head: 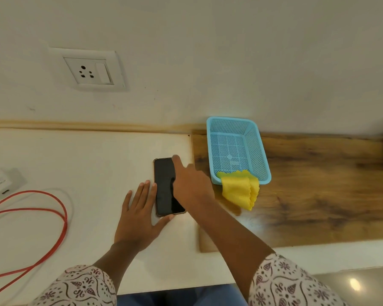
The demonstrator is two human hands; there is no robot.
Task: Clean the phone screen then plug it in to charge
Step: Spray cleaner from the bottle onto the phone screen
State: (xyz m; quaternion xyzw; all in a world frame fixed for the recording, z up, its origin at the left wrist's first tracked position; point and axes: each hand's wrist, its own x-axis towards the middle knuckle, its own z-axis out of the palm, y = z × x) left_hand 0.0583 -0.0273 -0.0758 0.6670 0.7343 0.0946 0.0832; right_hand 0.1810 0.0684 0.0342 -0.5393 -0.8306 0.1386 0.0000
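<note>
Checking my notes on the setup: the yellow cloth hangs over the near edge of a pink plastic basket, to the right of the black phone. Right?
Not quite: the head view shows the plastic basket is light blue, not pink. The yellow cloth does hang over its near edge, right of the black phone.

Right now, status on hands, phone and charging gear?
Left hand flat beside phone, right hand over its screen; neither gripping. Yellow cloth hanging from blue basket. Red cable, charger unplugged; wall socket free.
</note>
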